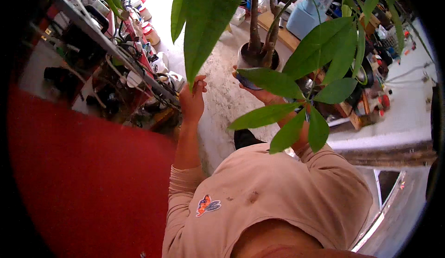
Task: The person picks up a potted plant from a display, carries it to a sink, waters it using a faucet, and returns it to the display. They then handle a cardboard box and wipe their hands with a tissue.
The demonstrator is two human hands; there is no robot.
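Observation:
A potted plant with brown stems point(254, 22) and broad green leaves point(320, 45) stands upright in front of me, its foliage spreading across the view. Its pale pot point(246, 62) shows dark soil inside. My right hand point(259, 92) grips the pot low on its near side, against a dark blue piece point(249, 82) at the base; leaves cover part of that hand and wrist. To the left of the pot, apart from it, my left hand point(193, 99) has its fingers curled in, with nothing visible in them. A hanging leaf tip reaches down to this hand.
A cluttered rack point(116, 49) with cables, jars and tools runs along the left, beside a red surface point(88, 174). At the back right are a light blue plastic container point(306, 19), a wooden board point(280, 32) and piled goods. Pale, stained floor point(218, 72) lies between.

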